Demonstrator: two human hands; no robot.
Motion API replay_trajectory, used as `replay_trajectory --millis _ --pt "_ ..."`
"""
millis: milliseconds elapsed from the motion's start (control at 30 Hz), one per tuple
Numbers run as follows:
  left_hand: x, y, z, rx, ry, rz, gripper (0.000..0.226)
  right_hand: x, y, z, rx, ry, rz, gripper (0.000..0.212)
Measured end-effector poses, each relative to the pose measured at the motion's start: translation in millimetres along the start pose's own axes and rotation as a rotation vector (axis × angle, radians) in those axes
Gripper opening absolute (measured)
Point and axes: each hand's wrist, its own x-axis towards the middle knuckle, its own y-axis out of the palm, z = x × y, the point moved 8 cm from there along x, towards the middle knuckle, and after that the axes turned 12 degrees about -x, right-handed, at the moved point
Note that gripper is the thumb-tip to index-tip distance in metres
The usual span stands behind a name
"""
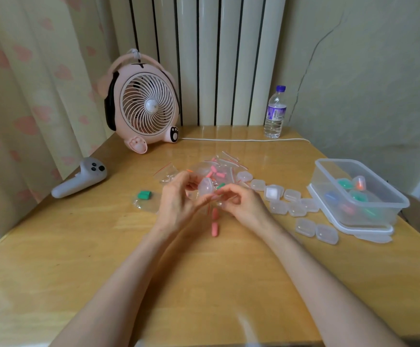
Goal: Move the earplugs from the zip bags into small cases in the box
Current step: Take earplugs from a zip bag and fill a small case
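Observation:
My left hand (176,199) and my right hand (241,200) meet at the table's middle, both pinching one small clear case (205,186) with its lid raised. Two pink earplugs (215,222) lie on the wood just below the hands. Behind the hands sits a heap of zip bags (225,166) holding pink and green earplugs. To the left, a zip bag with green earplugs (144,195) lies flat. Several empty small cases (291,200) spread to the right. The clear plastic box (389,199) at the right holds several filled cases.
A pink desk fan (146,106) stands at the back left, its white cable (244,140) running along the back. A water bottle (275,113) stands at the back right. A grey handheld controller (81,180) lies at the left edge. The box rests on its lid (369,231).

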Motion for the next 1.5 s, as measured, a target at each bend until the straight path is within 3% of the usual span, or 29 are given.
replay_trajectory --millis 67,200,300,433,533,633,867,1000,1167,1500 --pt "0 1 5 -0.008 -0.017 0.013 0.044 -2 11 2 -0.135 -0.046 0.045 0.030" --pt "0 3 13 -0.039 -0.082 0.013 0.045 0 16 -1 -0.269 -0.069 0.036 0.016" --pt "0 2 11 -0.113 -0.123 -0.016 0.046 1 8 -4 -0.171 -0.005 0.052 0.010" --pt "0 3 10 -0.195 -0.149 -0.007 0.046 -10 7 9 0.100 -0.009 0.314 0.023" --pt "-1 4 15 -0.249 -0.213 -0.023 0.037 -19 12 14 -0.008 -0.086 0.426 0.035" --pt "-3 4 21 -0.280 -0.246 -0.066 0.041 -19 18 9 -0.196 -0.110 0.382 0.029" --pt "-3 7 23 -0.290 -0.262 -0.028 0.041 -17 16 9 -0.205 -0.062 0.313 0.008" --pt "-4 9 26 -0.256 -0.286 0.016 0.037 -12 -6 8 -0.089 0.001 0.150 0.012" --pt "-10 23 23 -0.217 -0.303 0.158 0.036 -13 -13 12 -0.090 -0.020 0.147 0.016" --pt "-12 32 8 -0.032 -0.056 0.321 0.040 -14 -7 12 -0.156 -0.041 0.205 0.006"
